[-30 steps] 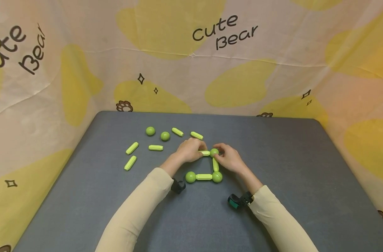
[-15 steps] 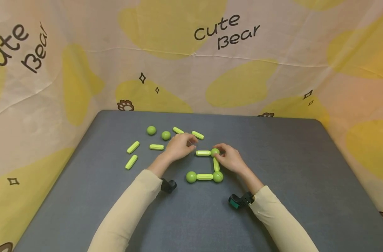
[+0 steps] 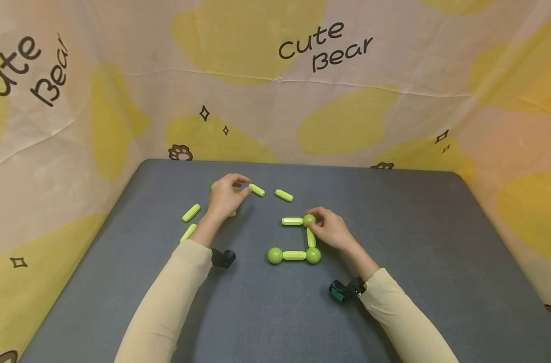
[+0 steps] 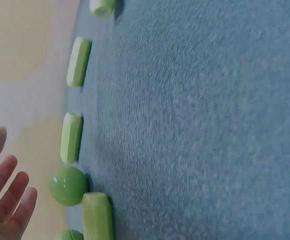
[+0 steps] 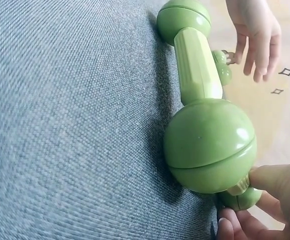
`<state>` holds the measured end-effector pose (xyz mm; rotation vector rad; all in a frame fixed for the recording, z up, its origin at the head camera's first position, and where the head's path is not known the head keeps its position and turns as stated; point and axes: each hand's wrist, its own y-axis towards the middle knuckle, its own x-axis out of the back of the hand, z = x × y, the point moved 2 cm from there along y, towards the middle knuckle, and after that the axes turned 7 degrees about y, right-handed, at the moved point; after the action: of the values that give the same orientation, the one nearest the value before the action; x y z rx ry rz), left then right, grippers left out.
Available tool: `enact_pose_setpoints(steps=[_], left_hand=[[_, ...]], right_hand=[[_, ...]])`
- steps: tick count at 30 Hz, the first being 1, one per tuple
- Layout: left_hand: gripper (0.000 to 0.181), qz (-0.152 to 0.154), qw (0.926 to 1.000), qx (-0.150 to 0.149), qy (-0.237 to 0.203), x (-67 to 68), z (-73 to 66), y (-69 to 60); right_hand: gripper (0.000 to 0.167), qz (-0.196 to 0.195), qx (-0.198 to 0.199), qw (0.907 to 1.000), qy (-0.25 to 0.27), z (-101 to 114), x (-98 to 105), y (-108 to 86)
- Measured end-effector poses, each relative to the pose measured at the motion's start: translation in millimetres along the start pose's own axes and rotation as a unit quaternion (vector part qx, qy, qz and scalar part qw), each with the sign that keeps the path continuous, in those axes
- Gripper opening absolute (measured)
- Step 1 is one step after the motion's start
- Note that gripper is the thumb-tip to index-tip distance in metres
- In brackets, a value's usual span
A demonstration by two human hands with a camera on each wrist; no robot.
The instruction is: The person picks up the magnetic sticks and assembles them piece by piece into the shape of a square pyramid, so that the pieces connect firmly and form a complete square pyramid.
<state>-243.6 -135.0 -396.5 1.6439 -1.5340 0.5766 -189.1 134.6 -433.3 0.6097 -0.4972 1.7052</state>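
My right hand pinches the green ball at the far right corner of a three-sided figure. Three light green rods and three green balls form it; the near rod joins the near right ball to the near left ball. The far rod points left with a free end. Raised over the loose pieces, my left hand has parted fingers and nothing between them. It partly hides loose balls and a rod in the head view; the left wrist view shows a loose ball near it.
Loose rods lie on the grey table: one rod and another rod at the back, one at the left. A printed cloth stands behind the table and along both sides.
My left hand has let go of the far rod and moved left and away, over the loose balls. My right hand has stayed at the corner ball.
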Motion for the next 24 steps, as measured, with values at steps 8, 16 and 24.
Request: enact_pose_setpoints(steps=[8, 16, 24], left_hand=[[0.032, 0.010, 0.9980, 0.061, -0.010, 0.1, 15.0, 1.4], [0.034, 0.054, 0.9940, 0.091, 0.027, -6.6, 25.6, 0.0], [0.030, 0.059, 0.9931, 0.093, 0.041, -6.6, 26.6, -1.1]], right_hand=[[0.030, -0.002, 0.000, 1.0000, 0.000, 0.2, -0.1, -0.3], [0.030, -0.003, 0.007, 1.0000, 0.001, 0.0, -0.7, -1.1], [0.030, -0.005, 0.013, 0.9999, 0.000, 0.8, 1.0, -0.9]])
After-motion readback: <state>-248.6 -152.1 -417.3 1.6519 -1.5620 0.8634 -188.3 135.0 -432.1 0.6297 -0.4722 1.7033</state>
